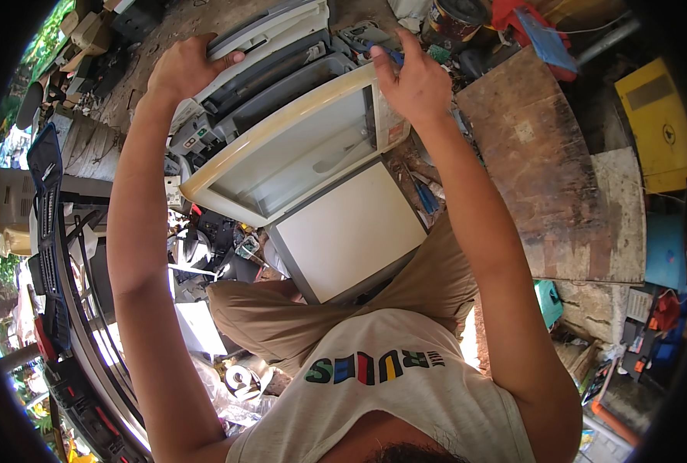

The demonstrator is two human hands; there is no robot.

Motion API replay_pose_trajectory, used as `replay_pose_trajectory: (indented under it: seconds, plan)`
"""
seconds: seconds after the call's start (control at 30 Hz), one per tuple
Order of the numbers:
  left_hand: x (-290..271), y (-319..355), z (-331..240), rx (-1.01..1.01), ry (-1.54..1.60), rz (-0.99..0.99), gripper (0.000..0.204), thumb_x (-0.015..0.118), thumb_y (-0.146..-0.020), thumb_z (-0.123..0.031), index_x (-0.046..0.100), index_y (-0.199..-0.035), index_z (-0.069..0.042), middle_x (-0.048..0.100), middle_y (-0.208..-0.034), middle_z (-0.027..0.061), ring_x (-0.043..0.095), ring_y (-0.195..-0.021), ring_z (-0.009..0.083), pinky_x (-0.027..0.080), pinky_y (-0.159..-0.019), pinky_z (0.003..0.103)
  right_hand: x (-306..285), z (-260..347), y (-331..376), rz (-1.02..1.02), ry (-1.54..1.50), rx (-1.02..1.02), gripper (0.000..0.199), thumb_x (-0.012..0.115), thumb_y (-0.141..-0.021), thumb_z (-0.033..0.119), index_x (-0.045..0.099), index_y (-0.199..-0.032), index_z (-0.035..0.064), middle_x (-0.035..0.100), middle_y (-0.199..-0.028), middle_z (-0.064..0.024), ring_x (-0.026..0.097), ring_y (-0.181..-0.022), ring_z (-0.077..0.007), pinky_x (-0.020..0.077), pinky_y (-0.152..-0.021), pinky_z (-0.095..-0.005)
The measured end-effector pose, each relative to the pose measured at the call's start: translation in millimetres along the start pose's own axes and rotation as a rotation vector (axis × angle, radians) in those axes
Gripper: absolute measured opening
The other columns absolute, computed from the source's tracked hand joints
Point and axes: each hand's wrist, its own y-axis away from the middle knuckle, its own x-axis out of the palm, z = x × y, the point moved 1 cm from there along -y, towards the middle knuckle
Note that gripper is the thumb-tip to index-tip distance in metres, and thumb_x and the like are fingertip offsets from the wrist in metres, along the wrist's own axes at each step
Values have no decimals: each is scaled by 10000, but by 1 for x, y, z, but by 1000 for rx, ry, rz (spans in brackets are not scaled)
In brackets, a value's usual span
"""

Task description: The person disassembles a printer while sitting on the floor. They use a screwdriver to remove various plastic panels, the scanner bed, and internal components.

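Observation:
A printer-scanner stands in front of my crossed legs, its scanner lid swung open toward me with the white underside up. Behind the lid rises the cream-framed scanner glass, tilted up. Beyond that is the grey printer body. My left hand grips the left end of a pale grey panel at the printer's far side, thumb over its edge. My right hand hovers by the right corner of the scanner frame, fingers apart, with nothing visible in it.
Loose electronic scrap lies on the left, near a roll and clear plastic. A worn wooden board is on the right, beside a yellow metal box. A dark bucket stands at the far right. Long black parts lean at the left.

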Motion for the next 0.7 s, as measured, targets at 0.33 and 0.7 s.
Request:
replay_pose_trajectory:
  seconds: [0.33,0.7]
  plan:
    - [2,0,-2,5,-21,-23,700,649,-839,-665,687,-1123,-27,707,-986,254,667,-1014,422,527,-893,494,5,-11,-1,-9,1,-49,426,623,-883,169,582,-1306,141,597,-1091,-157,672,-893,-347,562,-781,-451]
    - [5,14,-7,-25,-102,-78,692,638,-828,-687,613,-1265,-150,725,-964,213,694,-970,400,553,-855,503,-35,-6,6,-319,-497,-116,264,717,-833,69,720,-1097,61,635,-999,-79,654,-844,-200,531,-731,-311]
